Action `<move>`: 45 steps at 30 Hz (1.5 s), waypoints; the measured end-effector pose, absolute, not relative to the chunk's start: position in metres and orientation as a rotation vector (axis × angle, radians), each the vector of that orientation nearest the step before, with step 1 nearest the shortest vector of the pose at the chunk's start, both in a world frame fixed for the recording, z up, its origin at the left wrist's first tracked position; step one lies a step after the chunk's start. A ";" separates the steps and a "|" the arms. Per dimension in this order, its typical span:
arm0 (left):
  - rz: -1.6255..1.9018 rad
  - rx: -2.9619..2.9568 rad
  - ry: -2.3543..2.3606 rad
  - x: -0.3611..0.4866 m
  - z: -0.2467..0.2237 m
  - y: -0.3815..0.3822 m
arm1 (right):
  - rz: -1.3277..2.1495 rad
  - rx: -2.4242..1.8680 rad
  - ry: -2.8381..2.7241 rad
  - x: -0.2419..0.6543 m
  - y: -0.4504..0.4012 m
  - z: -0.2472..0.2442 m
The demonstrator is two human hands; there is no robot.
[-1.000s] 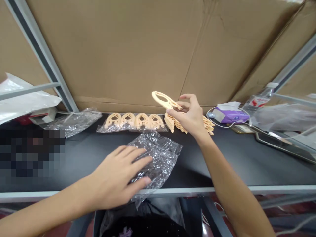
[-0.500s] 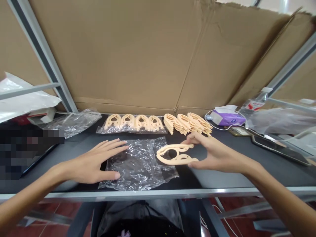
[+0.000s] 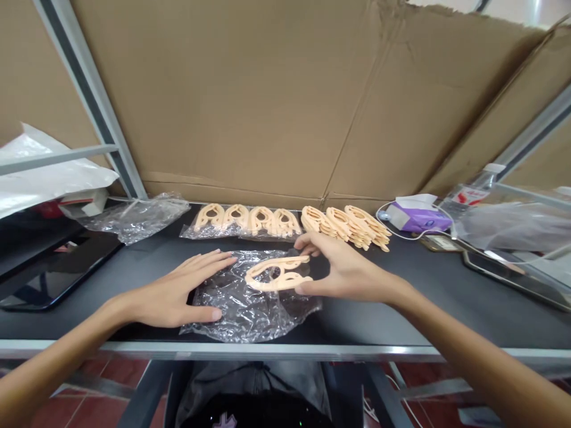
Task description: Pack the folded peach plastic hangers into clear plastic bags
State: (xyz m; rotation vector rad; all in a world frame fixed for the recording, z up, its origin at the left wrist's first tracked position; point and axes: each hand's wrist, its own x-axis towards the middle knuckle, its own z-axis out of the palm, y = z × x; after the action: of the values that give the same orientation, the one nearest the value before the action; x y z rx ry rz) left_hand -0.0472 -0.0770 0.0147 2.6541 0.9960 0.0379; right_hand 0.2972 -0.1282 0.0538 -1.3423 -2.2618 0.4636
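Now a folded plastic hanger [image 3: 277, 274] sits pinched in the right hand [image 3: 343, 267].

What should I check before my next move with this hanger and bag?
1. Right hand pinching the hanger at both edges: ok.
2. Hanger folded and lying over the bag: ok.
3. Left hand flat on the bag: ok.
4. Bag's opening facing the hanger: cannot tell.
5. Loose hangers stacked apart from the bag: ok.
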 end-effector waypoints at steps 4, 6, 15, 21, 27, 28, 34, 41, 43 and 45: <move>0.087 2.635 0.998 -0.045 0.015 -0.078 | 0.330 -1.252 -2.289 0.276 -0.129 0.042; 0.078 2.627 0.994 -0.044 0.016 -0.078 | 0.298 -1.209 -2.331 0.268 -0.130 0.039; 0.207 2.608 1.101 -0.050 0.010 -0.057 | 0.408 -1.173 -2.247 0.262 -0.127 0.016; 0.213 2.624 1.098 -0.047 0.006 -0.057 | 0.438 -1.156 -2.187 0.257 -0.122 -0.006; 0.232 2.615 1.095 -0.048 0.005 -0.058 | 0.177 -1.172 -2.221 0.257 -0.125 -0.002; 0.231 2.614 1.097 -0.048 0.005 -0.058 | 0.145 -1.179 -2.207 0.262 -0.128 -0.001; 0.223 2.620 1.100 -0.049 0.003 -0.057 | 0.134 -1.039 -2.387 0.286 -0.146 0.002; 0.236 2.631 1.086 -0.049 0.002 -0.056 | 0.130 -1.053 -2.607 0.292 -0.147 0.016; 0.237 2.628 1.078 -0.049 0.003 -0.056 | 0.151 -1.152 -2.611 0.295 -0.145 0.020; 0.234 2.619 1.073 -0.049 0.004 -0.057 | 0.202 -1.140 -2.642 0.296 -0.143 0.023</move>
State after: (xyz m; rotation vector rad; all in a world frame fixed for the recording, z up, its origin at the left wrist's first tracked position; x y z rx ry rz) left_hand -0.0490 -0.0572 0.0040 2.6191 1.0729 0.2336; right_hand 0.2964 -0.1427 0.0225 -1.1404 -2.6417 0.2015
